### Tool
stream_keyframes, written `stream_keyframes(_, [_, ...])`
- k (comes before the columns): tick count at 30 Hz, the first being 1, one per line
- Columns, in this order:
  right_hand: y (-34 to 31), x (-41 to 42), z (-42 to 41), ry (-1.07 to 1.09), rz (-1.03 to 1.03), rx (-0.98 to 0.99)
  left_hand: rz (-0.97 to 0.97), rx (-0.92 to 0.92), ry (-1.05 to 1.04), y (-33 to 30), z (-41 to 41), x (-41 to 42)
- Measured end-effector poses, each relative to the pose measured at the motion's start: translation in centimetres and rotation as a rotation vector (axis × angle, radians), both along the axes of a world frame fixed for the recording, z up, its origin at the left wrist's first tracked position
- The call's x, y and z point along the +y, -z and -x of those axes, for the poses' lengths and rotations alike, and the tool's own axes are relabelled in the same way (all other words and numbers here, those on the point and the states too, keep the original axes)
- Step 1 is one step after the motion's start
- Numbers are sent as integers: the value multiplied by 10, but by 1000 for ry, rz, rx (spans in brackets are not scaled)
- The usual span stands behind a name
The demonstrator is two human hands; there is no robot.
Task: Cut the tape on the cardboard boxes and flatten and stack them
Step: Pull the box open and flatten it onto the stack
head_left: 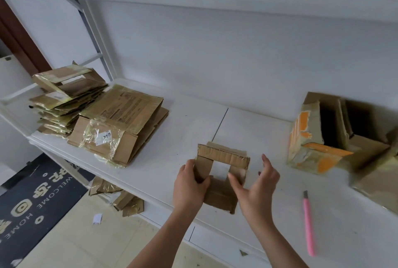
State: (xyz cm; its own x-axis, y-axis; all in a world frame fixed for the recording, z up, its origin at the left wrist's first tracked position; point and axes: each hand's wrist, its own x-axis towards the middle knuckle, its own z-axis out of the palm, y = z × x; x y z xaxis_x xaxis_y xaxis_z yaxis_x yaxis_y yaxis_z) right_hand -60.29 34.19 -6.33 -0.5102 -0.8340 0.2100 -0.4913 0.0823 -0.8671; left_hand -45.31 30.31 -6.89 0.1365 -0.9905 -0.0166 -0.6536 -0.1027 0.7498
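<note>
Nearest the camera, the person's two forearms reach up over the front edge of the white tabletop (269,125). The left hand (189,188) has its fingers (190,165) curled round the left side strip of a small cardboard box (221,173), thumb pinching it from the near side. The right hand (256,190) is spread and relaxed, thumb just touching the box's right side, the other fingers raised clear of it; it grips nothing.

The small box sits in the middle of the tabletop, open at top and bottom so the white surface shows through. It looks light and thin-walled, a little crushed at the corners, so it should fold along its creases under gentle pressure. The side panels by the corners seem the sensible hold, pressing opposite corners towards each other to collapse it flat; the ragged top edge would likely tear if pulled.

To the right, near the front edge, lies a pink utility knife (308,224), untouched and well apart from the hands. Further right stand larger boxes (318,138) with orange-and-yellow tape, still unflattened; these look stiffer and bulkier.

Further back on the left is the stack of flattened boxes (120,117), glossy with tape and probably slippery to slide onto. Below the shelf, cardboard scraps (127,203) lie on the floor beside a doormat (32,198).
</note>
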Motion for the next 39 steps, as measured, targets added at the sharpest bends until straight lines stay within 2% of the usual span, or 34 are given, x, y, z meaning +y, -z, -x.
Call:
stream_keyframes(2, [2,-2,-5,-24,-101,-145,3,-10,-4,-1,0,0])
stream_keyframes(4, [3,-5,-10,-41,-130,-187,4,-16,-6,-3,1,1])
stream_keyframes(9, [6,-10,-15,38,-137,22,14,34,20,-5,2,4])
stream_keyframes(13, [4,-11,-8,9,-115,47,-21,123,97,-11,0,5])
stream_keyframes(15, [-2,-12,4,-59,-110,33,-144,306,216,-19,-5,1])
stream_keyframes(17, [-11,-15,22,-180,-106,22,-321,595,245,-32,-15,-6])
stream_keyframes(20, [-21,-14,49,-436,-121,51,-538,1064,79,-40,-31,-16])
stream_keyframes(22, [-17,-7,57,-584,-236,87,-584,1172,-43,-34,-46,-20])
stream_keyframes(24, [-2,4,57,-685,-382,173,-634,1084,-106,-27,-55,-17])
stream_keyframes(27, [26,18,50,-763,-476,164,-615,611,-71,-6,-53,-13])
stream_keyframes(28, [33,19,46,-762,-481,159,-552,449,-60,0,-51,-14])
stream_keyframes(30, [41,14,35,-716,-460,191,-464,253,-66,11,-49,-19])
stream_keyframes(34, [43,-1,13,-589,-355,336,-533,-48,-60,22,-52,-21])
stream_keyframes(37, [54,-9,2,-686,-510,423,-268,-367,17,27,-52,-19])
stream_keyframes(39, [63,-10,-2,-693,-601,563,-156,-457,269,35,-53,-20])
